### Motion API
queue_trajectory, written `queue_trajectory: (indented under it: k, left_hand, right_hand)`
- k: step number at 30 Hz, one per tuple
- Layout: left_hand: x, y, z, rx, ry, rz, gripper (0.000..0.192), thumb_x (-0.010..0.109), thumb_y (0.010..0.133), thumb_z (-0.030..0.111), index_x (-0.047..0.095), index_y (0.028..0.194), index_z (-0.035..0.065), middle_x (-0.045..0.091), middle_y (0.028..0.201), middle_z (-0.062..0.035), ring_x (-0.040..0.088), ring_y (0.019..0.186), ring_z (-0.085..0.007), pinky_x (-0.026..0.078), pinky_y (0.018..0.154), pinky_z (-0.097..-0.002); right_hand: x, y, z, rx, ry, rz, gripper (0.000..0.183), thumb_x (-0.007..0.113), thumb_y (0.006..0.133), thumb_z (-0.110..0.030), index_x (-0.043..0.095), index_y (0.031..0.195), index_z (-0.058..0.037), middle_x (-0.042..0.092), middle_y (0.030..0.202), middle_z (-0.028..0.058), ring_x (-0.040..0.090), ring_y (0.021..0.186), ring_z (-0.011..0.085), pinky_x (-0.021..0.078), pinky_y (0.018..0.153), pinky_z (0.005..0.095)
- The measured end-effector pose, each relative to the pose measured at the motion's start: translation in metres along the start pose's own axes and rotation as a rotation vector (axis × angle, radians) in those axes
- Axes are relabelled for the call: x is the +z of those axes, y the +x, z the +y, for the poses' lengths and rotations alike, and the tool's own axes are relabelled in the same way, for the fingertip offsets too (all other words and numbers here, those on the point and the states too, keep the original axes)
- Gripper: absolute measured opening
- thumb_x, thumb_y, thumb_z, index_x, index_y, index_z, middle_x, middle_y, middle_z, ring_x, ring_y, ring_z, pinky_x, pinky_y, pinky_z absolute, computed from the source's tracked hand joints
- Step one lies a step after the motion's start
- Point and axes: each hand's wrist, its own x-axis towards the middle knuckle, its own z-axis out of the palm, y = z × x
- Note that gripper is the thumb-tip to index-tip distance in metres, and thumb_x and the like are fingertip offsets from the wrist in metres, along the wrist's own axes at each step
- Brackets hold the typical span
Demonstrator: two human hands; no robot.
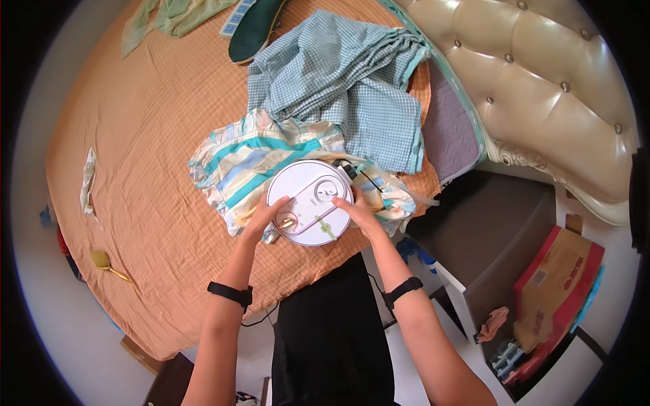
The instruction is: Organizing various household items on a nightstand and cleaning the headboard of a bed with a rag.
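Observation:
A round white appliance (pixel 309 203) with a lilac rim is held between my two hands over the near edge of the bed. On its top are a gold-coloured knob (pixel 286 223) with a ringed scale, a round recess (pixel 326 191) and a green printed mark. My left hand (pixel 267 213) grips its left side, thumb on top. My right hand (pixel 357 210) holds the opposite side the same way. Behind it, a black plug and cord (pixel 349 170) and a pale translucent tube (pixel 398 182) lie over a striped, ruffled cloth (pixel 254 162).
Beyond lies a blue checked cloth (pixel 330 76), with a dark green shoe insole (pixel 254 30) and a power strip (pixel 235 21) farther back. A golden brush (pixel 104 260) and a crumpled white strip (pixel 88 180) are on the orange bedsheet (pixel 152 127). A dark cabinet (pixel 487 218) and cardboard box (pixel 553 284) stand right.

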Motion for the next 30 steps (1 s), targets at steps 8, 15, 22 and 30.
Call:
queue_trajectory:
  k: [8, 15, 22, 30]
  left_hand:
    - [-0.009, -0.018, -0.009, -0.062, -0.290, -0.059, 0.073, 0.056, 0.083, 0.037, 0.016, 0.138, 0.0083, 0.035, 0.129, -0.0111, 0.043, 0.113, -0.0203, 0.045, 0.085, -0.0311]
    - [-0.006, -0.038, 0.031, 0.006, -0.371, -0.124, 0.060, 0.055, 0.082, 0.035, 0.031, 0.128, 0.0045, 0.048, 0.117, -0.0130, 0.054, 0.101, -0.0209, 0.047, 0.084, -0.0336]
    - [0.030, -0.080, 0.109, 0.104, -0.349, -0.103, 0.047, 0.054, 0.082, 0.035, 0.047, 0.113, -0.0001, 0.061, 0.096, -0.0132, 0.062, 0.083, -0.0213, 0.053, 0.072, -0.0341]
    - [0.064, -0.112, 0.164, 0.122, -0.098, -0.327, 0.071, 0.057, 0.077, 0.033, 0.025, 0.134, 0.0055, 0.041, 0.127, -0.0139, 0.046, 0.112, -0.0211, 0.043, 0.090, -0.0332]
  right_hand:
    - [-0.005, -0.033, -0.014, -0.083, 0.093, -0.089, 0.094, 0.077, 0.061, -0.038, 0.027, 0.125, 0.0083, 0.039, 0.123, 0.0221, 0.041, 0.115, 0.0269, 0.0356, 0.095, 0.0342]
    - [-0.028, -0.066, -0.018, -0.133, 0.192, -0.130, 0.086, 0.054, 0.076, -0.062, 0.032, 0.123, 0.0060, 0.046, 0.114, 0.0153, 0.045, 0.108, 0.0231, 0.0375, 0.091, 0.0333]
    - [-0.068, -0.087, -0.043, 0.215, 1.083, 0.108, 0.082, 0.036, 0.078, -0.070, 0.045, 0.113, 0.0038, 0.054, 0.102, 0.0141, 0.052, 0.095, 0.0242, 0.0421, 0.082, 0.0369]
    - [-0.132, -0.104, -0.085, -0.294, 1.099, 0.141, 0.029, 0.043, 0.090, -0.029, 0.053, 0.090, -0.0008, 0.057, 0.086, 0.0111, 0.055, 0.086, 0.0230, 0.0446, 0.081, 0.0367]
